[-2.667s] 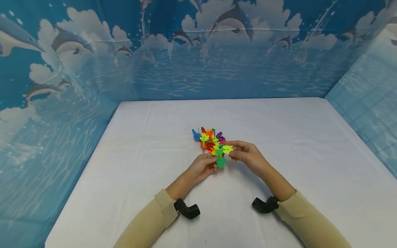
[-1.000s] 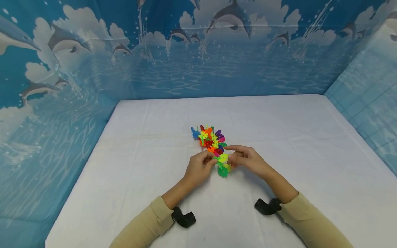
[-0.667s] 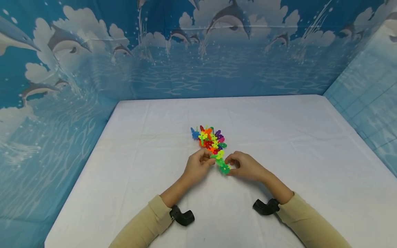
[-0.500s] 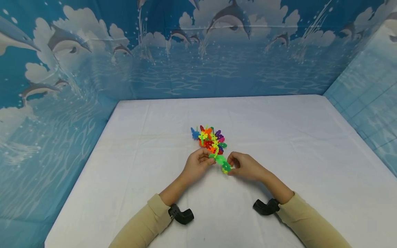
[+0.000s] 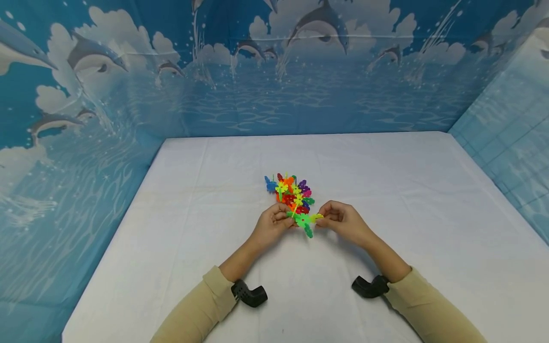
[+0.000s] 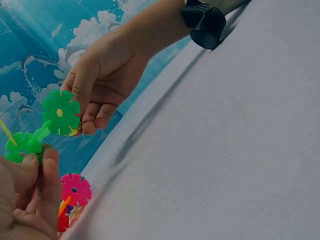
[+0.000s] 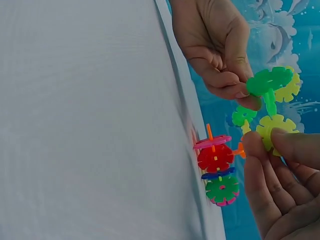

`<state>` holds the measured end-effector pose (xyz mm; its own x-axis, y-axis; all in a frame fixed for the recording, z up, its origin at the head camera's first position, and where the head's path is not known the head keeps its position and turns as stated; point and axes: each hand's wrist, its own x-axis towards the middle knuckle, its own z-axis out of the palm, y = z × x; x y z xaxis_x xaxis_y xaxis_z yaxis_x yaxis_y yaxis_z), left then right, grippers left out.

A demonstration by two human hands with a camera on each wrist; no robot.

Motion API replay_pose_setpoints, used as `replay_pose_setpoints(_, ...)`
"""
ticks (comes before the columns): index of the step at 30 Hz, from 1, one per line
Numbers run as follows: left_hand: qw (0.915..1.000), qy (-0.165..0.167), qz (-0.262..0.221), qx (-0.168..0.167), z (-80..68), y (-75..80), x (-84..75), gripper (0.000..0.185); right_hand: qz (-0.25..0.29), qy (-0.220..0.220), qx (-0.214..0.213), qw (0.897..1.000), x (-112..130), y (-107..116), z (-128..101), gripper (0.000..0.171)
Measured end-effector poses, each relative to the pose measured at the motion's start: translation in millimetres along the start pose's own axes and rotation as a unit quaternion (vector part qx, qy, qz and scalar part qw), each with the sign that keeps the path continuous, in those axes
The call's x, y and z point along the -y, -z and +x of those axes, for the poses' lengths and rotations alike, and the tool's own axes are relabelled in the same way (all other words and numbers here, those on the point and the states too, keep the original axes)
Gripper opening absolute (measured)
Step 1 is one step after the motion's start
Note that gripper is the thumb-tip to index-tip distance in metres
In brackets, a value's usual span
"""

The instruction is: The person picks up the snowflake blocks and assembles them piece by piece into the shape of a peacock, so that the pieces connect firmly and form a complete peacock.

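Observation:
Several flower-shaped plastic interlocking discs are joined in a small green and yellow piece between the two hands. My left hand [image 5: 271, 225] pinches a green disc [image 7: 270, 81] at one end of it, with a yellow disc [image 7: 288, 86] standing just behind. On the other side my right hand [image 5: 346, 221] pinches a yellow disc [image 7: 274, 131] between thumb and fingertips. A further green disc [image 6: 61, 113] sticks out in front of that hand in the left wrist view. Just beyond the hands lies a multicoloured cluster of such discs [image 5: 289, 189].
A white cloth covers the table [image 5: 206, 190]. Behind and at the sides hangs a blue curtain [image 5: 266, 105] printed with dolphins. Each wrist wears a black camera mount [image 5: 249, 293], below beige sleeves.
The joined green and yellow piece has been turned, so its yellow disc now points at the right hand. My right hand has moved slightly up; the left still pinches. The cluster stays put.

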<state>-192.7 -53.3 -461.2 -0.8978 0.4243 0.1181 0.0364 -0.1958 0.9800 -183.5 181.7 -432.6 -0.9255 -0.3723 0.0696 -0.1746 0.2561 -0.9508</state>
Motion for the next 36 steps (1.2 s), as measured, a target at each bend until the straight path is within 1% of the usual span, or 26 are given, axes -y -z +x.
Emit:
replay_pose_setpoints(2,1.0,0.006,-0.008,0.001,0.1,0.0,-0.4,0.016,0.009,0.007,0.004,1.0,0.9,-0.4,-0.7,0.014)
replay_pose_setpoints(6,0.9992,0.021,-0.033,0.008,0.5,-0.9,-0.2,0.018,0.005,0.022,-0.002,1.0,2.8,-2.4,-1.7,0.014)
replay_pose_setpoints(8,0.998,0.039,-0.049,0.012,0.9,-1.5,0.5,0.021,-0.007,0.031,-0.01,0.999,3.0,-3.8,-2.2,0.014)
replay_pose_setpoints(12,0.9926,0.082,-0.088,0.015,1.9,-2.3,2.2,0.03,-0.026,0.038,-0.02,0.999,1.9,-6.3,-2.9,0.013)
replay_pose_setpoints(15,0.9893,0.102,-0.104,0.011,1.5,-2.5,2.6,0.033,-0.041,0.039,-0.026,0.998,1.3,-8.1,-3.0,0.012)
replay_pose_setpoints(19,0.9894,0.105,-0.1,0.007,0.7,-3.1,2.8,0.03,-0.06,0.046,-0.03,0.997,2.1,-9.9,-2.9,0.011)
replay_pose_setpoints(22,0.9891,0.103,-0.105,0.001,0.8,-3.3,2.7,0.029,-0.083,0.064,-0.041,0.994,2.6,-10.0,-3.4,0.01)
replay_pose_setpoints(27,0.9875,0.109,-0.113,-0.008,1.4,-3.6,1.2,0.035,-0.127,0.107,-0.054,0.985,0.6,-9.2,-2.8,0.01)
replay_pose_setpoints(32,0.9878,0.114,-0.107,-0.008,2.1,-2.4,2.1,0.036,-0.148,0.144,-0.062,0.976,1.3,-9.2,-3.1,0.011)
replay_pose_setpoints(36,0.988,0.109,-0.11,-0.006,1.8,-1.8,3.3,0.033,-0.16,0.169,-0.069,0.97,0.7,-9.7,-3.9,0.012)
